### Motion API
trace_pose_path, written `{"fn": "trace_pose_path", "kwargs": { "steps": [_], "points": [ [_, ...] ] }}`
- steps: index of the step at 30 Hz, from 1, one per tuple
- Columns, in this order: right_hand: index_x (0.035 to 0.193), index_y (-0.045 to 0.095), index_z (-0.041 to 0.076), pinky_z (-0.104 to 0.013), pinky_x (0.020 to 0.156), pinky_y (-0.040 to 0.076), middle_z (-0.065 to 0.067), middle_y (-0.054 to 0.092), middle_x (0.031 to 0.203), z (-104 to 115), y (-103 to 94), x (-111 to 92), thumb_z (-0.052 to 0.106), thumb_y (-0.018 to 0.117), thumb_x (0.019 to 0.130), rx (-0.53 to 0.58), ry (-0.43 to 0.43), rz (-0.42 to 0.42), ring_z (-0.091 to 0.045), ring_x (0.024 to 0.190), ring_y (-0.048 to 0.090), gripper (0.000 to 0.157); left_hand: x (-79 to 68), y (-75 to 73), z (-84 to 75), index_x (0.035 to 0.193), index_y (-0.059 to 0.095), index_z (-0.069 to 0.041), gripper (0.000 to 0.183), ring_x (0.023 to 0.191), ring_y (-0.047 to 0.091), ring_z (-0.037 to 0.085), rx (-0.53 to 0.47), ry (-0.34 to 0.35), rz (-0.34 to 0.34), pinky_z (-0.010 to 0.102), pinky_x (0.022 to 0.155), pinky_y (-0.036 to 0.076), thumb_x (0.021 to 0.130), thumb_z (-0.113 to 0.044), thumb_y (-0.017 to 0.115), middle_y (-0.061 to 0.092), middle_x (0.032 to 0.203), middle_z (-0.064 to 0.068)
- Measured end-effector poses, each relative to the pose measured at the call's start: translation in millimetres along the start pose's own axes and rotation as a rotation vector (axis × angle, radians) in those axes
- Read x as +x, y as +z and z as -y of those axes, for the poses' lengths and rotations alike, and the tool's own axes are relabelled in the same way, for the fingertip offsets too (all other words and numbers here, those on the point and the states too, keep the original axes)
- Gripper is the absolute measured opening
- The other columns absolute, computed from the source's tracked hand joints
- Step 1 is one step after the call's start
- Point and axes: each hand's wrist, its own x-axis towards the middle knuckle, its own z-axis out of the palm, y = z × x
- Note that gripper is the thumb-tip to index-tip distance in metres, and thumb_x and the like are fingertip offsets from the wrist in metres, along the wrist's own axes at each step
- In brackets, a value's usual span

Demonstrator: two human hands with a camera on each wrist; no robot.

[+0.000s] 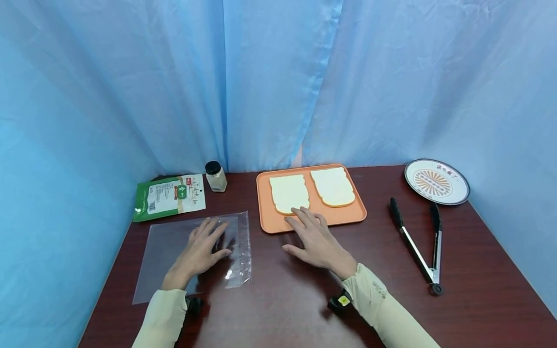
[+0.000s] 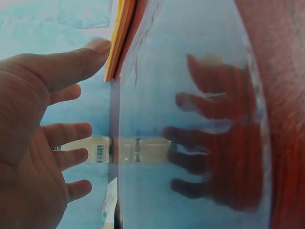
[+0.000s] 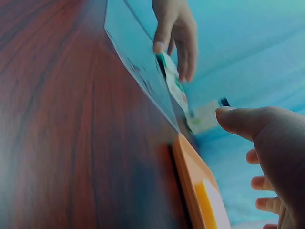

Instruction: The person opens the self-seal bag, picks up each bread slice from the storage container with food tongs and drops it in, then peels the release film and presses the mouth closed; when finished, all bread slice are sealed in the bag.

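Observation:
Above a clear plastic bag [image 1: 167,261] lying flat on the table, my left hand [image 1: 199,251] hovers with fingers spread and holds nothing. Its reflection shows on the plastic in the left wrist view, apart from the fingers. My right hand [image 1: 316,240], also with spread fingers and nothing in it, is over the near edge of an orange tray [image 1: 266,224]. Two bread slices lie side by side on that tray: a left slice [image 1: 289,192] just beyond the right fingertips, and a right slice [image 1: 333,186] farther off.
At the back left are a green and white pouch [image 1: 169,197] and a small black-capped jar [image 1: 215,177]. To the right, black-handled tongs [image 1: 419,251] lie spread apart, with a white patterned plate [image 1: 437,181] behind them. Blue curtains [image 1: 270,82] border the table [image 1: 287,309].

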Motion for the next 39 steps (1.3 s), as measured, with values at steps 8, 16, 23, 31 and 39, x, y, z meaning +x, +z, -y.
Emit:
{"fn": "trace_pose_path", "kwargs": {
  "steps": [8, 16, 23, 31, 39],
  "points": [
    [0.148, 0.047, 0.014, -0.059, 0.112, 0.034, -0.014, 0.041, 0.158, 23, 19.5, 19, 0.053, 0.061, 0.095, 0.070, -0.038, 0.073, -0.036, 0.149, 0.035, 0.067, 1.5, 5.9, -1.6, 0.149, 0.047, -0.010, 0.072, 0.149, 0.029, 0.045, -0.012, -0.001, 0.044, 0.071, 0.115, 0.027, 0.087, -0.031, 0.077, 0.039, 0.158, 0.022],
    [0.148, 0.047, 0.014, -0.057, 0.117, 0.032, -0.012, 0.044, 0.156, 39, 39.0, 34, 0.053, 0.058, 0.097, 0.096, -0.053, 0.128, -0.035, 0.151, 0.033, 0.065, 6.2, 11.3, -1.4, 0.148, 0.048, -0.010, 0.071, 0.150, 0.028, 0.044, -0.003, -0.026, 0.093, 0.070, 0.117, 0.026, 0.087, -0.032, 0.077, 0.039, 0.158, 0.022],
    [0.146, 0.050, 0.015, -0.054, 0.116, 0.035, -0.008, 0.043, 0.157, 47, 52.1, 42, 0.053, 0.057, 0.097, 0.057, -0.089, 0.137, -0.031, 0.150, 0.034, 0.062, 9.9, 14.6, -1.9, 0.147, 0.049, -0.010, 0.070, 0.150, 0.028, 0.044, -0.022, -0.019, 0.099, 0.069, 0.117, 0.026, 0.087, -0.032, 0.078, 0.039, 0.157, 0.022],
    [0.146, 0.050, 0.015, -0.054, 0.114, 0.036, -0.007, 0.044, 0.156, 55, 60.0, 48, 0.056, 0.054, 0.098, -0.005, -0.157, 0.145, -0.032, 0.150, 0.034, 0.063, 10.4, 19.4, 0.8, 0.144, 0.054, -0.011, 0.067, 0.150, 0.027, 0.045, -0.034, -0.025, 0.116, 0.070, 0.116, 0.027, 0.086, -0.034, 0.078, 0.038, 0.158, 0.023],
    [0.145, 0.052, 0.020, -0.056, 0.114, 0.035, -0.005, 0.043, 0.158, 60, 68.0, 49, 0.058, 0.053, 0.098, -0.043, -0.161, 0.167, -0.031, 0.152, 0.031, 0.061, 10.3, 22.0, 1.9, 0.142, 0.056, -0.012, 0.066, 0.151, 0.027, 0.044, -0.040, -0.028, 0.113, 0.069, 0.117, 0.026, 0.085, -0.036, 0.078, 0.037, 0.159, 0.022]
  ]
}}
